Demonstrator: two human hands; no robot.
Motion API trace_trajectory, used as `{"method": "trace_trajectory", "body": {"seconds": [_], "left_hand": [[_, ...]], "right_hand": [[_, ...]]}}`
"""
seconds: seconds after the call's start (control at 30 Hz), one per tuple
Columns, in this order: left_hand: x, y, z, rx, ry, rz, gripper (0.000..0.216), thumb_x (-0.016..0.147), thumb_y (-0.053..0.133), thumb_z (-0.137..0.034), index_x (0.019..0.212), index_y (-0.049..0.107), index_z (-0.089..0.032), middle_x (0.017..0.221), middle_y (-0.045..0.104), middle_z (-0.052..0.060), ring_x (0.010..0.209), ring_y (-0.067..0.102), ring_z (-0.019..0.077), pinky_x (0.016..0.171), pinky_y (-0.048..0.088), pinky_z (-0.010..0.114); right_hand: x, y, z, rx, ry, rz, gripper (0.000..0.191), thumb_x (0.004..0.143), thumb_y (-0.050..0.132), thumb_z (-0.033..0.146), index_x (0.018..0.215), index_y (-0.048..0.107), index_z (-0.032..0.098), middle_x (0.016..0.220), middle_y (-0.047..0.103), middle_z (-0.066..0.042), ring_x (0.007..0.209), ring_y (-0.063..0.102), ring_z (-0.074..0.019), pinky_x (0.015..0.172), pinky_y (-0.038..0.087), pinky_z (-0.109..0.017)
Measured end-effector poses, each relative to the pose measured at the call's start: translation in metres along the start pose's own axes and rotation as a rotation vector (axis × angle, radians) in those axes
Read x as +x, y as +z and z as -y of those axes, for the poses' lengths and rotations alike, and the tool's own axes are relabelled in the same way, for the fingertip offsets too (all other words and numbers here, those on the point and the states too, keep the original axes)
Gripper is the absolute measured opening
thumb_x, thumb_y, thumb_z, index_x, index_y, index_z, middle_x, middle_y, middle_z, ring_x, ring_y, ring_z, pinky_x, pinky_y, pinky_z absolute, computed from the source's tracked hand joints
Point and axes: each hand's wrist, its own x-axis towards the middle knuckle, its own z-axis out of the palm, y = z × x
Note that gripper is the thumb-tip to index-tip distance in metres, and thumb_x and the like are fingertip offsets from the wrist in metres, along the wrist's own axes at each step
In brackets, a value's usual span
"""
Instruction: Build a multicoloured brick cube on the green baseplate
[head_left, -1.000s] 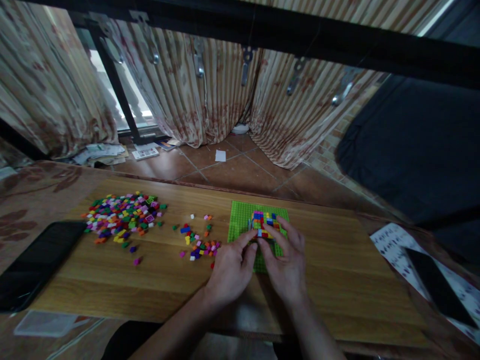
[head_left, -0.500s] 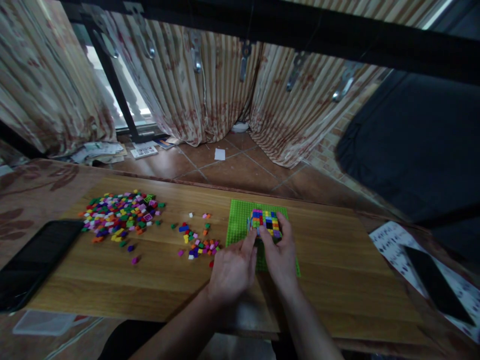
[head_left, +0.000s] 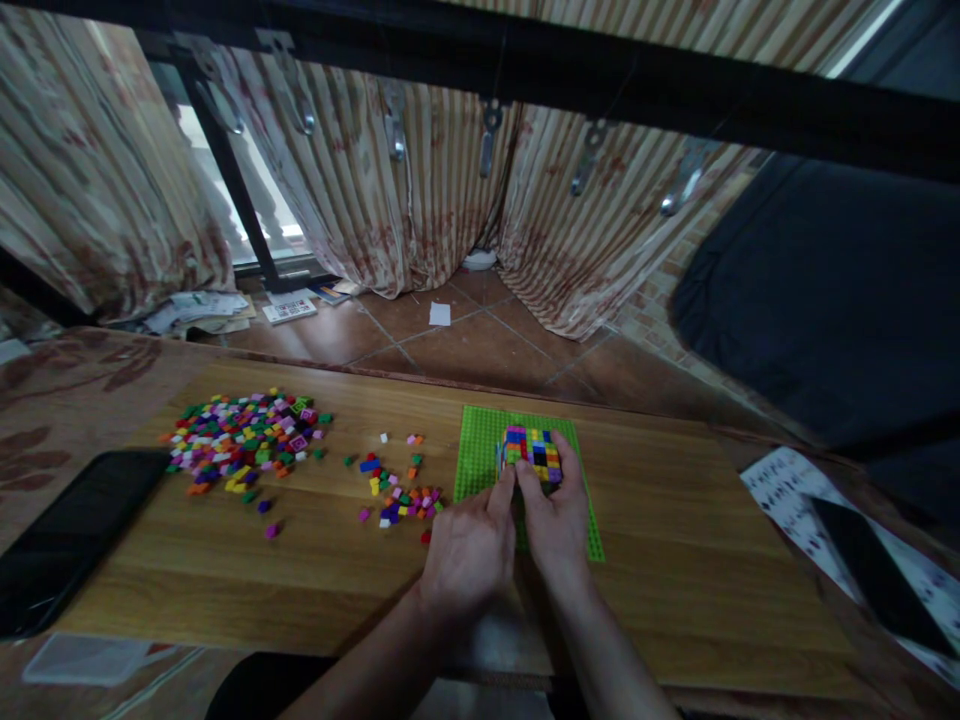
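A green baseplate lies on the wooden board. On it stands a small multicoloured block of bricks. My right hand wraps round the block's near and right sides, fingers curled against it. My left hand is close beside it, its fingers drawn together at the block's near left corner. Whether the left fingers hold a small brick I cannot make out.
A large heap of loose coloured bricks lies at the left of the board, a smaller scatter nearer the baseplate. A black phone rests at the far left, another on printed paper at the right. Curtains hang beyond.
Both hands have drawn closer together against the brick block. The right hand's fingers, spread over the block a second ago, now curl round its side.
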Motion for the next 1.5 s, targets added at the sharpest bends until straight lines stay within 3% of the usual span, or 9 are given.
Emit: {"method": "trace_trajectory", "body": {"seconds": [0.13, 0.23, 0.47, 0.63, 0.77, 0.9, 1.1, 1.27, 1.5], "left_hand": [[-0.001, -0.001, 0.001, -0.09, -0.007, -0.03, 0.045, 0.088, 0.05, -0.025, 0.132, 0.06, -0.024, 0.106, 0.073, 0.013, 0.086, 0.067, 0.0271, 0.078, 0.049, 0.036], [0.001, -0.003, 0.002, -0.26, -0.08, -0.075, 0.04, 0.09, 0.053, -0.033, 0.128, 0.063, -0.024, 0.089, 0.073, 0.008, 0.074, 0.064, 0.022, 0.07, 0.046, 0.031], [0.018, -0.021, 0.004, -1.173, -0.499, -0.194, 0.038, 0.083, 0.065, -0.048, 0.101, 0.068, -0.014, 0.066, 0.057, -0.002, 0.052, 0.046, 0.0082, 0.053, 0.036, 0.021], [0.02, -0.035, 0.0, -1.519, -0.637, -0.128, 0.038, 0.093, 0.053, -0.047, 0.099, 0.064, -0.012, 0.088, 0.068, 0.008, 0.076, 0.064, 0.0136, 0.077, 0.051, 0.026], [0.019, -0.036, -0.002, -1.597, -0.61, -0.054, 0.043, 0.096, 0.045, -0.051, 0.101, 0.063, -0.012, 0.096, 0.069, 0.012, 0.086, 0.067, 0.0173, 0.081, 0.051, 0.028], [0.016, -0.037, -0.002, -1.591, -0.551, 0.008, 0.049, 0.093, 0.046, -0.058, 0.107, 0.064, -0.014, 0.103, 0.069, 0.012, 0.089, 0.066, 0.0185, 0.074, 0.05, 0.026], [0.014, -0.037, -0.002, -1.582, -0.533, 0.031, 0.05, 0.09, 0.05, -0.058, 0.105, 0.066, -0.014, 0.101, 0.068, 0.011, 0.087, 0.065, 0.0178, 0.07, 0.049, 0.024], [0.014, -0.03, 0.003, -1.456, -0.635, -0.062, 0.022, 0.084, 0.063, -0.033, 0.088, 0.069, -0.013, 0.083, 0.067, 0.005, 0.069, 0.06, 0.0114, 0.065, 0.047, 0.022], [0.012, -0.029, 0.007, -1.486, -0.644, 0.105, 0.018, 0.073, 0.071, -0.028, 0.079, 0.07, -0.011, 0.072, 0.065, 0.003, 0.065, 0.06, 0.0117, 0.067, 0.048, 0.025]], "right_hand": [[-0.003, -0.001, -0.002, 0.001, -0.032, 0.015, 0.057, 0.087, 0.058, 0.042, 0.14, 0.047, 0.021, 0.127, 0.063, -0.013, 0.109, 0.062, -0.024, 0.095, 0.047, -0.042], [-0.002, -0.002, -0.003, 0.014, 0.014, 0.043, 0.061, 0.087, 0.059, 0.045, 0.141, 0.045, 0.021, 0.132, 0.06, -0.014, 0.113, 0.06, -0.025, 0.098, 0.045, -0.045], [0.003, -0.014, 0.002, 0.09, 0.023, -0.101, 0.05, 0.091, 0.055, 0.047, 0.133, 0.054, 0.019, 0.131, 0.061, -0.015, 0.114, 0.06, -0.0257, 0.093, 0.049, -0.043], [-0.006, -0.024, 0.016, -0.025, -0.333, -0.121, 0.026, 0.093, 0.057, 0.031, 0.117, 0.065, 0.025, 0.123, 0.062, -0.009, 0.113, 0.06, -0.024, 0.093, 0.049, -0.043], [-0.019, -0.019, 0.025, -0.171, -0.601, 0.074, 0.022, 0.091, 0.06, 0.021, 0.112, 0.067, 0.027, 0.123, 0.06, -0.006, 0.113, 0.057, -0.0227, 0.095, 0.048, -0.043], [-0.026, -0.006, 0.028, -0.359, -0.641, 0.17, 0.022, 0.089, 0.064, 0.027, 0.111, 0.067, 0.025, 0.119, 0.061, -0.007, 0.107, 0.055, -0.0249, 0.091, 0.048, -0.044], [-0.026, 0.001, 0.028, -0.404, -0.618, 0.162, 0.016, 0.091, 0.062, 0.027, 0.105, 0.069, 0.025, 0.113, 0.062, -0.006, 0.104, 0.054, -0.0242, 0.091, 0.046, -0.044], [-0.025, -0.004, 0.026, -0.364, -0.636, 0.108, 0.016, 0.092, 0.061, 0.025, 0.106, 0.069, 0.025, 0.116, 0.061, -0.007, 0.107, 0.054, -0.0249, 0.092, 0.046, -0.044], [-0.023, -0.007, 0.024, -0.327, -0.641, 0.073, 0.017, 0.092, 0.062, 0.027, 0.108, 0.068, 0.027, 0.124, 0.059, -0.008, 0.111, 0.055, -0.026, 0.092, 0.046, -0.047]]}}
